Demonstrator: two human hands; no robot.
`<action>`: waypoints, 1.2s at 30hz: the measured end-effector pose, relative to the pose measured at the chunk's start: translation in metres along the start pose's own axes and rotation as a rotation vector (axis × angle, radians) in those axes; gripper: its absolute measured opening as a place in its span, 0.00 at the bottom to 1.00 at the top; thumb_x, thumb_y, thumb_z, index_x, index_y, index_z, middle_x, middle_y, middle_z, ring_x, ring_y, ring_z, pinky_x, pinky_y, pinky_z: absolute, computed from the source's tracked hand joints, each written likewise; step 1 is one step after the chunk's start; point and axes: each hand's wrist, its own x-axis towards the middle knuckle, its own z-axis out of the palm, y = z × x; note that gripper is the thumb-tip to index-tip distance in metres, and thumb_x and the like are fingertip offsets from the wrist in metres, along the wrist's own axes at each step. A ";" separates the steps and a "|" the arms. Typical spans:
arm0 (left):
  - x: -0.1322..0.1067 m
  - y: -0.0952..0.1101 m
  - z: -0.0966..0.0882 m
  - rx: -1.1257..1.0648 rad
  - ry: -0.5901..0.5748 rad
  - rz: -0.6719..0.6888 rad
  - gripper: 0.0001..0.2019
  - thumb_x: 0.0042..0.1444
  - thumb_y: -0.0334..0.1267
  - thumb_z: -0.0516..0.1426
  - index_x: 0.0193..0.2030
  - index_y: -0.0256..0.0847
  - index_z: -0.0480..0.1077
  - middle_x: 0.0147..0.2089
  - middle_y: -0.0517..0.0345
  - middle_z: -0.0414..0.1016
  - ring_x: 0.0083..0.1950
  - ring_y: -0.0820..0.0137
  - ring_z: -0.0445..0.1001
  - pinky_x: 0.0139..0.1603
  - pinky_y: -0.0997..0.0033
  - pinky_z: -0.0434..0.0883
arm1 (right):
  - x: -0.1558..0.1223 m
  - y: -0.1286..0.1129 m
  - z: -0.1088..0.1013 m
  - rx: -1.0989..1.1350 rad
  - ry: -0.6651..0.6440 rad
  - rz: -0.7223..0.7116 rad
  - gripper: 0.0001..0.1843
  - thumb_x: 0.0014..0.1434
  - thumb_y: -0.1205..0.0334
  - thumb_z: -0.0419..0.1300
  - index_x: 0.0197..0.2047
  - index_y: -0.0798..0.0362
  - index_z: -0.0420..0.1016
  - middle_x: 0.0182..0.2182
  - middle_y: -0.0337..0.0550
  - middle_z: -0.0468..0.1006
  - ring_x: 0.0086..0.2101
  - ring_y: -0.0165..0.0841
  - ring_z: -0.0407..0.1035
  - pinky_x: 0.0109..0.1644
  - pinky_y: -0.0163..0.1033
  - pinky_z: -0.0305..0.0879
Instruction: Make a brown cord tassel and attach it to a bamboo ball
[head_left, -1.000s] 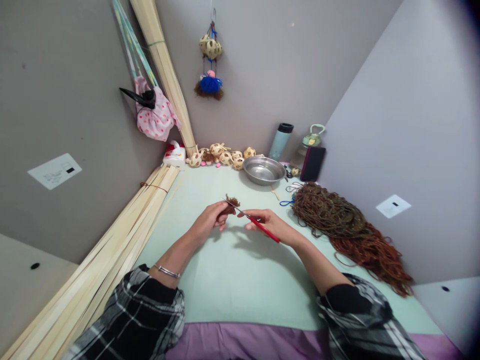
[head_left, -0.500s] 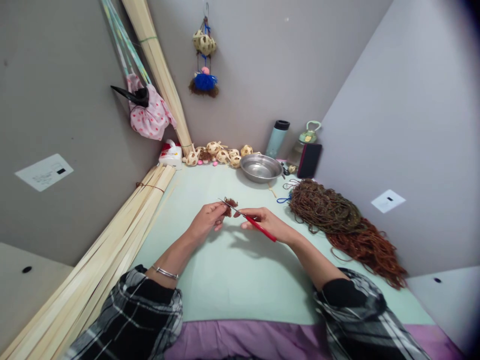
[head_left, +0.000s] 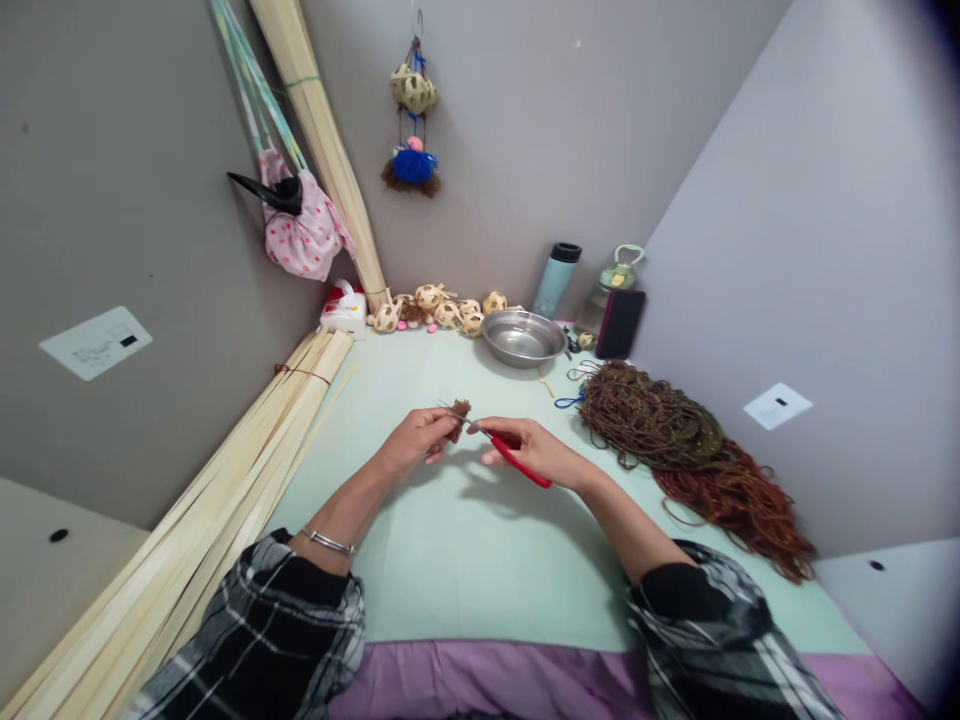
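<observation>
My left hand (head_left: 417, 440) pinches a small tuft of brown cord (head_left: 459, 412) above the middle of the table. In my right hand (head_left: 534, 448) is a pair of scissors (head_left: 517, 462) with red handles. The blades point left and lie across the tuft, close to my left fingertips. They look slightly parted at the tip. Part of the tuft is hidden behind my left fingers and the blades.
A metal bowl (head_left: 524, 340) stands at the back, beside several woven balls (head_left: 447, 312). Brown cord hanks (head_left: 652, 412) lie at right, near a phone (head_left: 622, 324). Wood strips (head_left: 247, 470) line the left edge. A woven ornament (head_left: 412, 125) hangs on the wall.
The scissor blades have shifted slightly over the brown tuft and look a little more parted at the tip. Both hands stay in nearly the same place. The whole view has moved slightly.
</observation>
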 end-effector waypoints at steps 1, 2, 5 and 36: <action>0.000 0.000 0.000 0.004 0.002 -0.004 0.17 0.53 0.50 0.59 0.31 0.36 0.71 0.28 0.60 0.65 0.19 0.81 0.53 0.16 0.78 0.51 | 0.000 -0.001 0.000 0.004 0.000 0.005 0.27 0.55 0.49 0.67 0.54 0.55 0.77 0.32 0.37 0.72 0.30 0.28 0.59 0.36 0.33 0.60; 0.000 0.001 0.000 0.003 0.004 -0.009 0.17 0.53 0.51 0.60 0.31 0.36 0.71 0.28 0.60 0.65 0.19 0.81 0.53 0.16 0.78 0.51 | 0.000 -0.001 0.000 0.005 0.004 0.010 0.26 0.55 0.49 0.67 0.53 0.55 0.77 0.30 0.37 0.71 0.29 0.27 0.59 0.35 0.33 0.60; -0.002 0.004 0.000 -0.015 0.000 -0.023 0.17 0.52 0.51 0.60 0.30 0.36 0.70 0.26 0.62 0.62 0.19 0.81 0.51 0.16 0.78 0.50 | -0.001 0.000 -0.002 -0.016 0.011 0.027 0.27 0.54 0.47 0.66 0.52 0.56 0.78 0.27 0.35 0.69 0.27 0.27 0.57 0.34 0.32 0.59; 0.001 0.008 -0.007 -0.459 0.132 0.073 0.27 0.59 0.59 0.55 0.47 0.33 0.74 0.29 0.62 0.63 0.27 0.78 0.62 0.36 0.74 0.71 | 0.020 0.006 0.046 -0.787 0.023 -0.116 0.10 0.66 0.69 0.53 0.45 0.56 0.76 0.39 0.49 0.72 0.37 0.35 0.67 0.40 0.38 0.64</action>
